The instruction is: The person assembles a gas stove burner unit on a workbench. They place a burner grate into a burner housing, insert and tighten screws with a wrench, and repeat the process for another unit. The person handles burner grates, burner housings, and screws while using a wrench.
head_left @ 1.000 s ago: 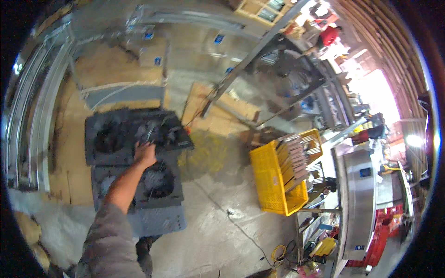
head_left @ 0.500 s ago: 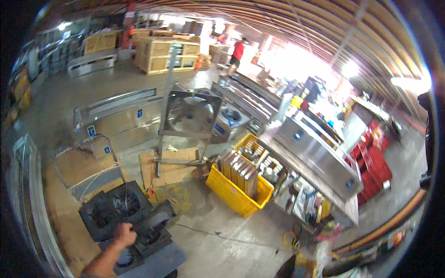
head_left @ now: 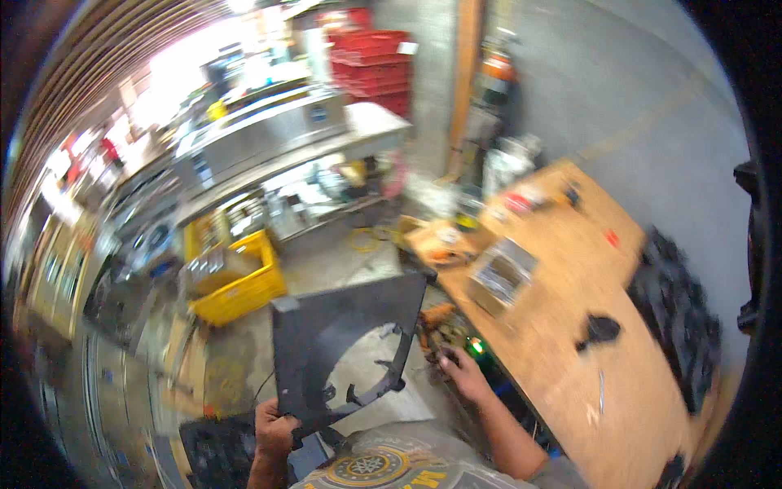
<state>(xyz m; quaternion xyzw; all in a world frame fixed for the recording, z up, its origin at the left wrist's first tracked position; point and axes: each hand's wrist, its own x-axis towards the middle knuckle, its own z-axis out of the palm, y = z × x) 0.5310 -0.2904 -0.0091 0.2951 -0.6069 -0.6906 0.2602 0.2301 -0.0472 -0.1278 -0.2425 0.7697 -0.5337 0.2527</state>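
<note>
Panel (head_left: 326, 342), dark with a round cutout, stood lower centre, gripped by the left hand (head_left: 275, 425). Right hand (head_left: 463, 373) reached, fingers curled, toward a wooden bench (head_left: 570, 326); yellow crate (head_left: 244, 289) left.

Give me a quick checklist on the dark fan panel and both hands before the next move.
1. Left hand grips the dark fan panel at its lower edge: ok.
2. Panel lifted off the floor: ok.
3. Right hand on the panel: not ok, it is beside the wooden workbench.
4. What the right hand touches: cannot tell, blurred.
5. Yellow crate apart from the panel: ok.
</note>
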